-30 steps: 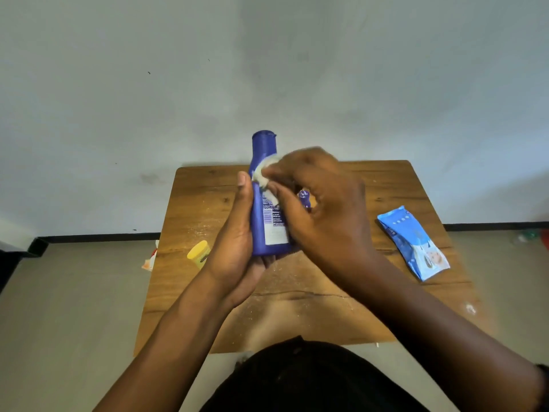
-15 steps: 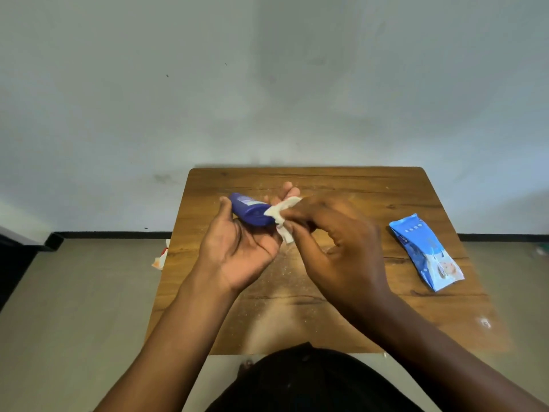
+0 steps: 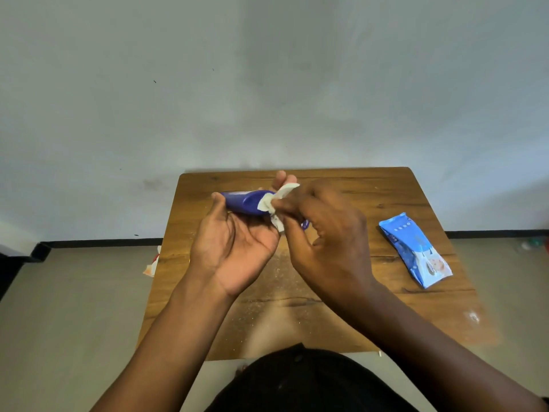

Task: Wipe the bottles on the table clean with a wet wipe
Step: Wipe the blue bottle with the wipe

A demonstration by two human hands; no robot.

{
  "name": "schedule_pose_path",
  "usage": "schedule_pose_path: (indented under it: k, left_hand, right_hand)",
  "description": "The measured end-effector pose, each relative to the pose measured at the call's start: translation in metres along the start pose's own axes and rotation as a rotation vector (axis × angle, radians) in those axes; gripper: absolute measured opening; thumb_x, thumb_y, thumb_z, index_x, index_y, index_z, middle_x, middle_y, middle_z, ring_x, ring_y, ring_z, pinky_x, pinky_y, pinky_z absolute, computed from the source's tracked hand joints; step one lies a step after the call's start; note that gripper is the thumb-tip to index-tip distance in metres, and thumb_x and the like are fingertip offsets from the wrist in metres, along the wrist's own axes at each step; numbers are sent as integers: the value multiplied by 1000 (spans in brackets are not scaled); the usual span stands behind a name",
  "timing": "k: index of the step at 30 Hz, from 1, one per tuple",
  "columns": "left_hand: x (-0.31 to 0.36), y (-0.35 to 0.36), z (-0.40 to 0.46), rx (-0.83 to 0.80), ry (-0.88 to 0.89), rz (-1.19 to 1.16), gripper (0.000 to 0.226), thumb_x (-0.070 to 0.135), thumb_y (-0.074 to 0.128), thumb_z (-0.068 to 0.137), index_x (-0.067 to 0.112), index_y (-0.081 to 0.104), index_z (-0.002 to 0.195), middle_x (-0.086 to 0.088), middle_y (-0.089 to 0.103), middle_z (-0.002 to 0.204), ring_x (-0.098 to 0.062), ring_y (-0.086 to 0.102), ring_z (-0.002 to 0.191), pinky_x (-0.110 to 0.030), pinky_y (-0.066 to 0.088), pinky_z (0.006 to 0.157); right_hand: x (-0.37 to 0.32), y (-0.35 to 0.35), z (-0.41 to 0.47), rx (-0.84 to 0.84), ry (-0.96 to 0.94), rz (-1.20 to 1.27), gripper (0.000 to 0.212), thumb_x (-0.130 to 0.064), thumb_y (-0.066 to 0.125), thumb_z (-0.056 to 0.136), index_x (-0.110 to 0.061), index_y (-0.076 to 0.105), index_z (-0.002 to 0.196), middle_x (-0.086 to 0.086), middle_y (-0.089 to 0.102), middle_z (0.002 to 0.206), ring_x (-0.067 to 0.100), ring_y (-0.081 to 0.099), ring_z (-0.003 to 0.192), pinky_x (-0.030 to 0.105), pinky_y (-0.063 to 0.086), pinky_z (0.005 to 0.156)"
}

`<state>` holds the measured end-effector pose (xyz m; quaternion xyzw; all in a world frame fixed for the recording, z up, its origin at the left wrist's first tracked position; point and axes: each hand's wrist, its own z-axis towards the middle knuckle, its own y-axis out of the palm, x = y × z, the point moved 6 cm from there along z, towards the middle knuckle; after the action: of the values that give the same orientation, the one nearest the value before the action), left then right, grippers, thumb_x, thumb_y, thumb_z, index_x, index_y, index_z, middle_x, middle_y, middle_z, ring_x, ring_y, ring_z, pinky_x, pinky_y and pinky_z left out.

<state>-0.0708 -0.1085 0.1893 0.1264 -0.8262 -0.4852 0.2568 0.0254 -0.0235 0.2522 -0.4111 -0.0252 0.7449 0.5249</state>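
Black fabric of my own clothing fills the bottom centre of the frame, and from it my two forearms reach up toward the middle. My left hand lies palm up, fingers curled loosely under the blue bottle, which rests on its side across my fingers with one end pointing to the left of the frame; I judge I cradle it this way so the side I want is turned up to the cloth. My right hand is closed, its fingertips pinching the white wet wipe and pressing it against the right-hand part of the bottle, a bunched grip that lets me rub firmly. A small purple thing shows just under my right fingers, too hidden to name. Both hands hover over the wooden table, whose top is scratched and dusted with pale specks near the centre. At the right of the frame the blue wipes pack lies flat, well apart from my hands, within reach for a fresh sheet. Beyond the left table edge something white and orange sits on the grey floor. Farther back a dark skirting strip runs along the base of a plain pale wall.
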Motion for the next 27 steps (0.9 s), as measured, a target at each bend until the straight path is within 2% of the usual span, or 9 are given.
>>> schedule_pose_path:
  k: [3,6,9,13,16,20,22,25,27]
  left_hand:
    - [-8,4,1,-168,-59,51,98,65,11,107,-19,52,137,-34,61,135,-43,65,124,-49,52,106]
    - [-6,10,1,-244,-6,84,101,64,5,106,-20,54,134,-35,60,136,-40,61,130,-44,40,116]
    - [-1,4,8,-71,11,38,82,60,23,109,-12,46,143,-31,62,137,-40,65,125,-46,48,110]
    - [6,1,11,5,50,-79,80,60,28,107,-12,50,134,-32,60,138,-46,59,131,-53,33,122]
    - [4,-3,17,5,25,-80,71,62,35,105,-1,49,134,-27,62,139,-45,60,130,-55,35,120]
    - [10,-18,33,49,97,223,70,66,45,99,9,56,138,-9,70,114,-25,68,110,-51,51,106]
    - [21,-26,40,83,174,387,70,62,47,100,10,52,147,-6,69,115,-21,65,107,-45,54,98]
    - [36,-30,53,109,276,708,47,48,52,103,18,59,137,-4,72,125,-19,68,112,-41,58,95]
    - [43,-36,64,142,311,905,30,33,63,102,14,64,125,-9,74,116,-24,70,107,-42,57,93]
  right_hand:
    - [-12,3,-1,1,-61,65,18,12,77,83,-1,79,95,11,72,94,21,69,91,27,54,87]
    - [-7,-1,7,16,-36,61,18,9,78,85,-2,80,98,8,73,96,19,70,92,23,53,83]
    - [14,-2,4,-103,-8,-81,19,4,80,83,-8,79,98,5,71,96,13,65,88,11,46,83]
    - [48,-11,-6,-217,117,-155,17,-1,83,82,-15,82,92,-2,72,87,9,64,75,26,54,70]
    - [58,-19,-8,-213,184,-94,17,-2,81,85,-16,83,94,-3,73,86,10,65,75,33,57,69]
    - [68,-17,-13,-265,295,-45,17,-7,79,89,-18,84,101,-7,74,91,6,67,83,35,59,75]
    - [75,-16,-14,-270,341,-30,17,-9,79,89,-20,83,102,-9,74,93,6,68,85,34,59,78]
    - [88,-15,-15,-254,413,12,16,-9,80,89,-19,83,102,-9,75,94,6,69,85,34,60,79]
    - [96,-13,-16,-248,468,34,16,-10,79,89,-20,83,101,-9,75,95,6,69,85,34,60,80]
